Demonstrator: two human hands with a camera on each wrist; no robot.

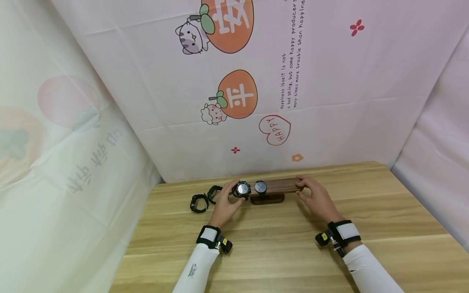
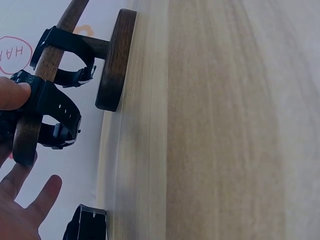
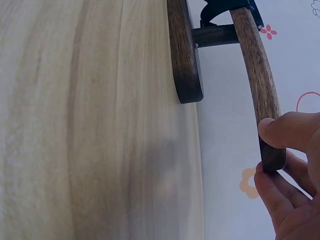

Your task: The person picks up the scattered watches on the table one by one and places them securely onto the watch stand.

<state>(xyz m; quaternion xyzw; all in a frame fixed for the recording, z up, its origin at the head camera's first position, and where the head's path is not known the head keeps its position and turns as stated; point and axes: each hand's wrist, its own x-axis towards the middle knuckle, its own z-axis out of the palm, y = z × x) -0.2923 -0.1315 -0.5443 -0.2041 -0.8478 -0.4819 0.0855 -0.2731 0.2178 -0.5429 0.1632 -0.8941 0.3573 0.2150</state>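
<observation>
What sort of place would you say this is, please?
Probably a makeshift recording booth, judging by the cloth hung behind the table and the wrist cameras.

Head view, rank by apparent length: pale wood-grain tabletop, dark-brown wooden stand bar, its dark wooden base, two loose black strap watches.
1. Pale wood-grain tabletop
2. Dark-brown wooden stand bar
3. Dark wooden base
4. Left loose black watch, right loose black watch: look alike; the left hand partly hides the second, so unranked.
</observation>
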